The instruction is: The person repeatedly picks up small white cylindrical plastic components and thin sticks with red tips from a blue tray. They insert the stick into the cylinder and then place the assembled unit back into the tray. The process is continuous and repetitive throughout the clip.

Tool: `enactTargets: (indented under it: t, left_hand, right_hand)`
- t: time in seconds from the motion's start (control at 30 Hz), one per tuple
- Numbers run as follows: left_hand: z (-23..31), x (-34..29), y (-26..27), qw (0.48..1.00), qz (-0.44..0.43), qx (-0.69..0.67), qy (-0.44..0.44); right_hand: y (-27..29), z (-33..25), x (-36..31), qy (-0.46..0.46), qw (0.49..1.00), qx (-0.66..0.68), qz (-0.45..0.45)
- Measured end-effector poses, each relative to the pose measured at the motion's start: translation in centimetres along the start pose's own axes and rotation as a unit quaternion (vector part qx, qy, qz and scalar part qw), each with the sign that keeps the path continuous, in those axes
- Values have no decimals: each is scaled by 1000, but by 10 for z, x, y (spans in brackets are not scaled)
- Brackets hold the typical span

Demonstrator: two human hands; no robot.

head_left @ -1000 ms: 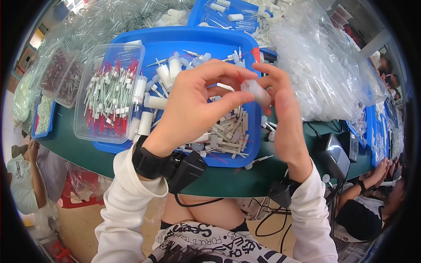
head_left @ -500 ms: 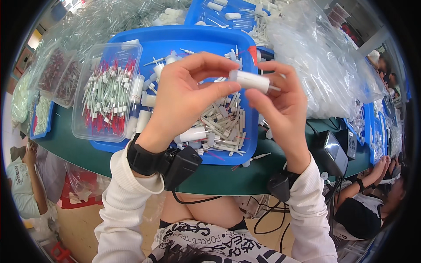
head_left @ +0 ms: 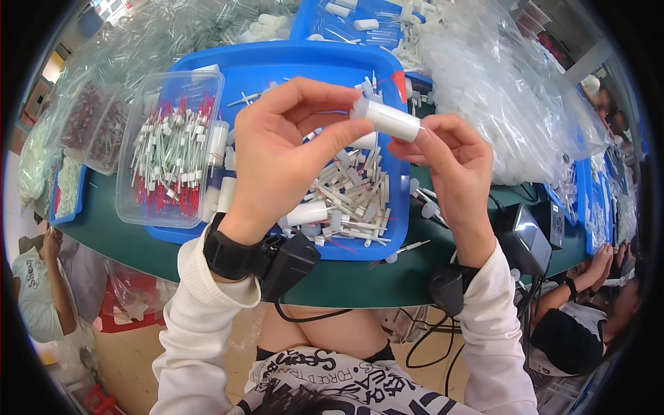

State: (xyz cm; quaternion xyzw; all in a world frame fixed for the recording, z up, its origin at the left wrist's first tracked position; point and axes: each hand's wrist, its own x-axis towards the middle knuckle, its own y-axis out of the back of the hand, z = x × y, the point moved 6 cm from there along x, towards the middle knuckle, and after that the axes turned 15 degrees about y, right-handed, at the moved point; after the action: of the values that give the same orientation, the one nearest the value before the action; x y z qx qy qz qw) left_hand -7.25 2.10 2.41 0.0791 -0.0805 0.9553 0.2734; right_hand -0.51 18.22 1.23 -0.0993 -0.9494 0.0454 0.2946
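Observation:
A white plastic cylinder (head_left: 395, 123) with a translucent cap at its left end is held tilted above the blue tray (head_left: 400, 180). My left hand (head_left: 277, 152) pinches the capped end between thumb and fingers. At the lower right end, my right hand (head_left: 462, 166) closes thumb and fingertips around a thin stem that sticks out; the fingers hide most of it. Below lie many thin white tubes (head_left: 353, 197) with fine red wires, and another white cylinder (head_left: 306, 213) among them.
To the left, a clear plastic box (head_left: 124, 200) holds red-and-white wired parts. A big translucent bag (head_left: 477, 104) stands at the right, with black devices (head_left: 523, 238) and cables nearer me. Another blue tray (head_left: 304, 24) is at the back. Other people sit at both sides.
The right hand has moved slightly right and down, its fingers closing onto the stem end. The cylinder has shifted a little left and tilts more, and the left hand moved left with it.

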Motion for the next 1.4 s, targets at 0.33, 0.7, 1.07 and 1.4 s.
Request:
enactTargets:
  t: [0.33, 0.7, 1.07, 1.4]
  left_hand:
    - [2, 3, -5, 998, -50, -18, 12]
    - [34, 3, 48, 905, 207, 367, -61]
    - [10, -2, 37, 759, 154, 628, -73]
    - [18, 15, 36, 758, 134, 631, -94]
  right_hand:
    - [-12, -9, 2, -9, 999, -10, -34]
    - [-29, 6, 5, 262, 811, -478, -211]
    - [-27, 5, 2, 208, 787, -556, -168]
    - [-28, 2, 1, 229, 769, -568, -183]
